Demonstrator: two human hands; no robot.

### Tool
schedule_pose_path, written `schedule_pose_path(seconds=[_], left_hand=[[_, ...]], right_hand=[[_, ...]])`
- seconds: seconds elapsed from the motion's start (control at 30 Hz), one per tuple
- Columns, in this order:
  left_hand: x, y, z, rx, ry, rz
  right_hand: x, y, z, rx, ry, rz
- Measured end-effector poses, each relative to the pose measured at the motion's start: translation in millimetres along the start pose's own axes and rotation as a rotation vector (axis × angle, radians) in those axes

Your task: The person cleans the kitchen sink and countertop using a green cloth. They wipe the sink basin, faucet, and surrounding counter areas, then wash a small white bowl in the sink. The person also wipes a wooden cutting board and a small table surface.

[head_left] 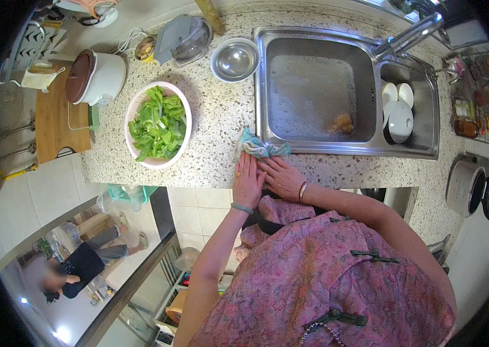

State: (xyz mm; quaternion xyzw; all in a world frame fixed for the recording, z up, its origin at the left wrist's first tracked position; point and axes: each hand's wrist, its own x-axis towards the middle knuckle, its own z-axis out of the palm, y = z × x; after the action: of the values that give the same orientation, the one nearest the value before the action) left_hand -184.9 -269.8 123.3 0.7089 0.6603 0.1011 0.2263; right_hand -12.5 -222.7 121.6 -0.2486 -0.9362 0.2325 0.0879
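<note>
My left hand (248, 178) lies palm down at the counter's front edge, its fingertips pressing on a crumpled blue-and-white cloth (258, 145). Beside it, my right hand (287, 182) has its fingers stretched over the cloth's near side. Part of the cloth is hidden beneath both hands. It bunches against the front left corner of a steel sink (322, 145). In the large basin rests a brownish scrubber (341, 124) on a wet-looking bottom. White bowls (400, 122) are stacked in the small basin.
On the speckled counter (209, 130) stand a pink basin (190, 123) of leafy greens (159, 123), a metal bowl (235, 60), a white cooker (110, 78) and clear containers (190, 45). A faucet (409, 37) overhangs the sink. Another person (84, 264) is beyond the doorway.
</note>
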Motion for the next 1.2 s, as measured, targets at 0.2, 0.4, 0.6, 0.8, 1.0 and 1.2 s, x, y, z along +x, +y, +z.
schedule_pose_path(seconds=[0.2,0.4,0.6,0.8,1.0,1.2], left_hand=[[21.6,-25.7,-22.6,0.065,0.007,-0.020],[90.8,-60.7,-38.0,0.096,0.177,-0.096],[138.4,-76.5,-47.2,0.075,0.275,-0.198],[82.6,-60.0,-26.1,0.053,0.321,-0.218],[-19.1,-15.7,3.4,0.089,0.331,-0.341],[-24.2,17.8,9.5,0.071,0.468,-0.366]], right_hand=[[43.4,-14.8,1.4,-0.236,-0.066,0.011],[123.5,29.4,-8.0,-0.242,-0.066,0.027],[163.6,56.3,-14.6,-0.224,0.023,0.046],[126.0,20.7,-15.8,-0.237,-0.071,0.036],[58.0,-22.7,4.6,-0.089,-0.100,-0.117],[32.5,-15.8,-13.9,-0.040,-0.092,-0.144]])
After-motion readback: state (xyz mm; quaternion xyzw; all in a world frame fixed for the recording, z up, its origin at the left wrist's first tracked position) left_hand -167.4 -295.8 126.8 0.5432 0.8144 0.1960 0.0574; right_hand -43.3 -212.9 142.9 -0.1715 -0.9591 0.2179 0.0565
